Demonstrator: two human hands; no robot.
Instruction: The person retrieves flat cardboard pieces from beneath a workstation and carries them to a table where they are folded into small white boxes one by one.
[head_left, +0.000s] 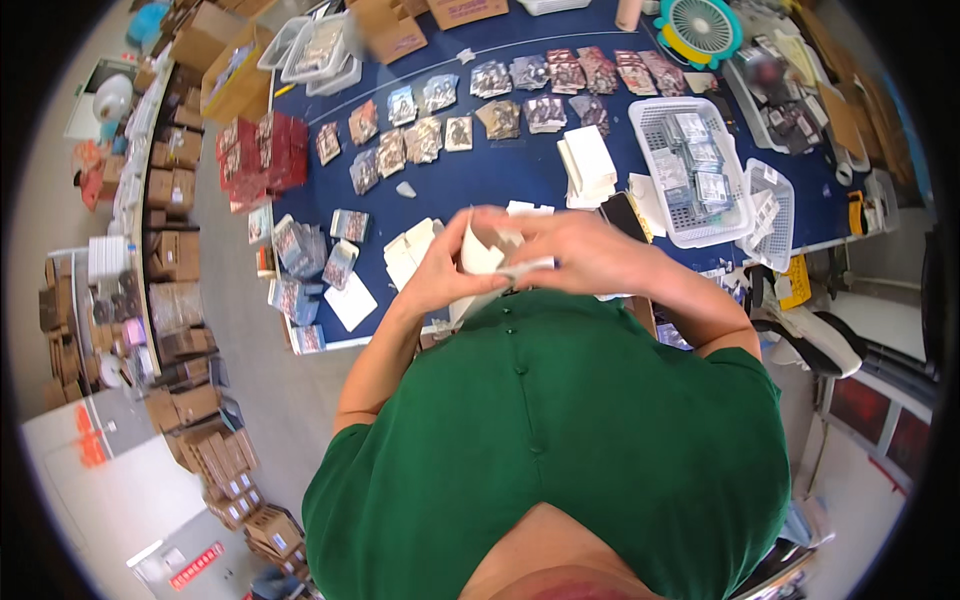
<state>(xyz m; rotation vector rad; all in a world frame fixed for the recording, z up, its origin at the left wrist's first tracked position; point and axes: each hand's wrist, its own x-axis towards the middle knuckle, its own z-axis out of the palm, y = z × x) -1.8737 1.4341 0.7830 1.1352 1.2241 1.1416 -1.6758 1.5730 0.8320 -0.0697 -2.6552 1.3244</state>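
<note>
Close to my body, at the near edge of the blue table, my left hand (439, 274) grips a small white paperboard box (480, 251) with its flaps open. My right hand (581, 251) holds the box's other side, fingers at the opening. Flat white cartons (409, 249) lie just left of my left hand. A stack of white cartons (587, 165) lies beyond my right hand. Rows of printed card piles (424, 139) spread across the far part of the table. Shrink-wrapped card packs (300, 247) are heaped at the left.
A white plastic basket (637, 142) of wrapped packs stands at the right, with a smaller basket (786, 217) beside it. Red boxes (262, 154) are stacked at the left edge. A teal fan (697, 30) and cardboard boxes (386, 30) stand at the back.
</note>
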